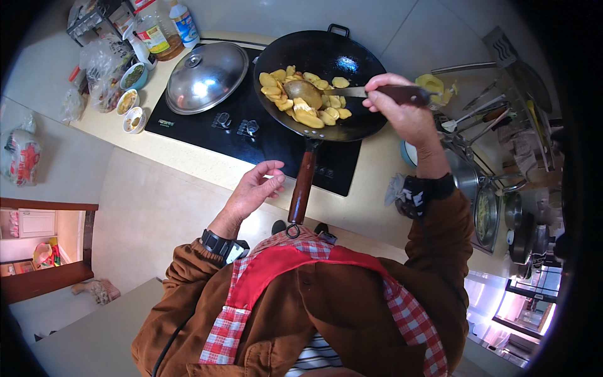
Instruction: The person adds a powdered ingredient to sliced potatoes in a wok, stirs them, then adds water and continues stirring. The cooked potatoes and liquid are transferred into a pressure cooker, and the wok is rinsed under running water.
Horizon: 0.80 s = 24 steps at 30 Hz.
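My right hand grips the dark handle of a metal ladle or spatula. Its broad, food-coated head lies among sliced yellow potatoes in a black wok. The slices cover the near and left part of the wok, which sits on a black glass cooktop. Toward me points the wok's brown wooden handle. My left hand hovers just left of that handle without touching it, fingers loosely bent and holding nothing.
Left of the wok a domed steel lid rests on the cooktop. Small bowls, an oil jug and plastic bags crowd the counter's left end. To the right are a sink, hanging utensils and a basin of pale shreds.
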Each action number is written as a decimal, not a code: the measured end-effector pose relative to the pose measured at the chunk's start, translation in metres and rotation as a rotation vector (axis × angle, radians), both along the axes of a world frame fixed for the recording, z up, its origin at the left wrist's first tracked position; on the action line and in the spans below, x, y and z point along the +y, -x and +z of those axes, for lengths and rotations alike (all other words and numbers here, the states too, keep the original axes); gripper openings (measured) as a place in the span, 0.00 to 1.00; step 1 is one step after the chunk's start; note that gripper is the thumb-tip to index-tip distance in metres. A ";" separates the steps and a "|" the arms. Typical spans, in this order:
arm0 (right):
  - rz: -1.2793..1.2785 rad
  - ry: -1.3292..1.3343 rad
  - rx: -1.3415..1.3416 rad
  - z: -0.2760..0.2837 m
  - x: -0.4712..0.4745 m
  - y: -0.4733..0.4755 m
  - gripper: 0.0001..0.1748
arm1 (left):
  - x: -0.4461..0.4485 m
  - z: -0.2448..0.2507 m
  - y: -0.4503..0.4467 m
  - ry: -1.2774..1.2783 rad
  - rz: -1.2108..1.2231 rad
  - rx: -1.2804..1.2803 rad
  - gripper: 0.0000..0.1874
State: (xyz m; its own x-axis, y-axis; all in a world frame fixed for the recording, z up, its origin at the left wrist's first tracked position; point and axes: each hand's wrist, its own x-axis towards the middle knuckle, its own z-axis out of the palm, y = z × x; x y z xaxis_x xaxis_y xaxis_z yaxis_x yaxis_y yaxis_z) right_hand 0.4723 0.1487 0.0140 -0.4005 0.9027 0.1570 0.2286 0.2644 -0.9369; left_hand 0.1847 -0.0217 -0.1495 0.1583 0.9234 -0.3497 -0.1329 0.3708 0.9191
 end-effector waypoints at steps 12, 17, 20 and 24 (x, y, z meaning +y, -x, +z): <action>-0.274 -0.681 -0.159 -0.037 0.047 -0.003 0.06 | -0.005 -0.001 -0.002 0.017 0.006 0.010 0.26; -0.044 -0.605 -0.217 -0.051 0.050 0.019 0.07 | -0.006 -0.001 -0.003 -0.003 0.002 0.013 0.26; 0.272 -0.712 -0.275 -0.038 0.029 0.020 0.08 | -0.007 0.001 -0.002 -0.008 0.001 0.011 0.25; 0.476 -0.676 -0.447 0.019 -0.007 0.001 0.07 | -0.006 0.004 -0.001 -0.018 -0.001 0.002 0.25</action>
